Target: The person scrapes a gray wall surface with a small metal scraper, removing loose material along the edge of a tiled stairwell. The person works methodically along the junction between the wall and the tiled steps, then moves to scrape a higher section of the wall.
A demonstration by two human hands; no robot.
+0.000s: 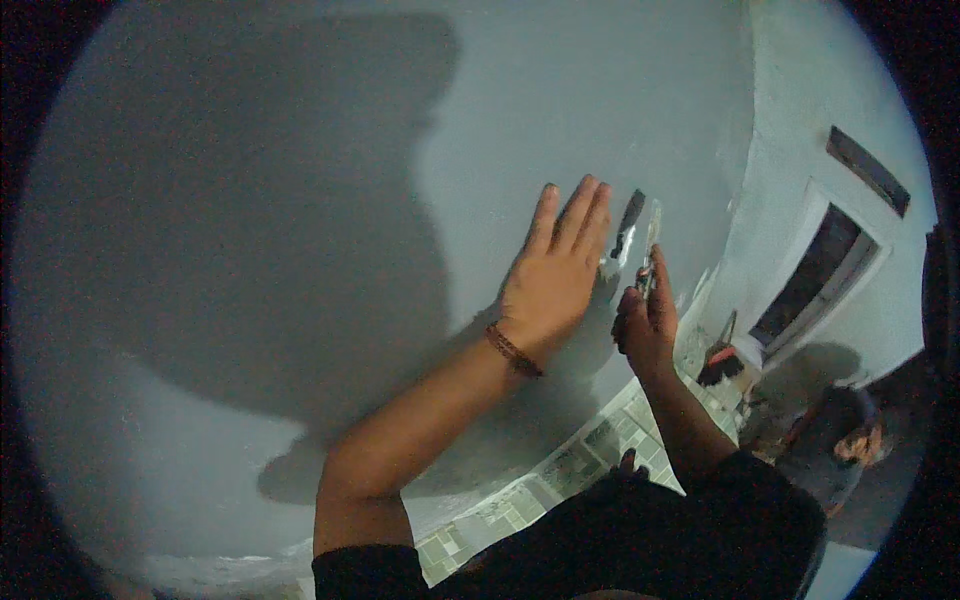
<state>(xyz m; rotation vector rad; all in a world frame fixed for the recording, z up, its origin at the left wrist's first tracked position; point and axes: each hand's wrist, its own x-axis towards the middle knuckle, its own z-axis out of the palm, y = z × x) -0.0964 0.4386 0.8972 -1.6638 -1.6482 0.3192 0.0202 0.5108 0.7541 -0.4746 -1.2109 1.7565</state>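
My left hand (555, 277) lies with its palm towards the grey wall (585, 97), fingers pointing up and slightly apart, a dark braided bracelet at the wrist. Nothing shows in it. To its right, my right hand (649, 322) is closed round the handle of a thin flat-bladed tool, perhaps a putty knife (655, 225), seen nearly edge-on. The blade points up close to the wall. Its dark shadow falls on the wall between the two hands, beside a small bright, shiny patch. Whether the blade touches the wall cannot be told.
Pale tiles (525, 510) run along the wall's foot. On the right are a pale adjoining wall (787, 97), a framed recessed opening (814, 277), a dark slot above it and a broom (721, 364). Another person (832, 442) is low at the right.
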